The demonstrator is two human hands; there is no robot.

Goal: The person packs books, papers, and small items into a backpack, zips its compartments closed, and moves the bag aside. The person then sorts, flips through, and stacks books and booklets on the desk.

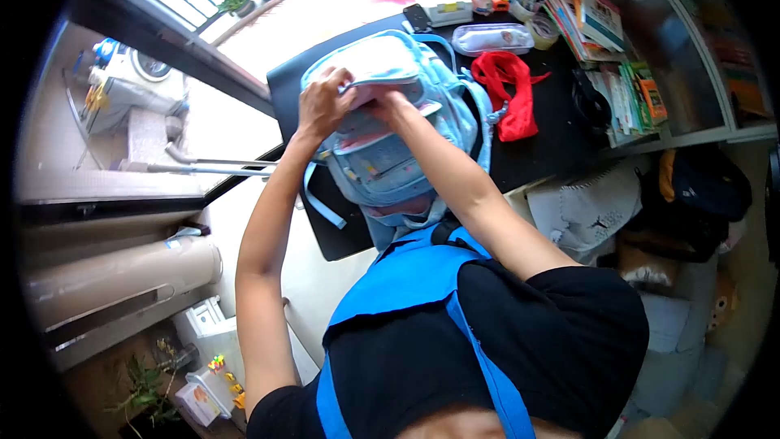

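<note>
A light blue backpack (pixel 390 162) lies on the black desk (pixel 552 158) in front of me, its top away from me. My left hand (pixel 327 102) is closed on the edge of an upper pocket, its fingers curled over the rim. My right hand (pixel 388 106) reaches into that pocket's opening, close beside the left. The fabric hides its fingers, so what they hold, if anything, does not show. One loose strap (pixel 327 205) hangs down at the bag's left side.
Right of the bag lie a red cloth (pixel 513 97) and a clear pencil case (pixel 492 38). Books (pixel 589 24) and black headphones (pixel 591 97) sit farther right. A phone (pixel 417 18) is at the back edge. Silver poles (pixel 219 167) stand left of the desk.
</note>
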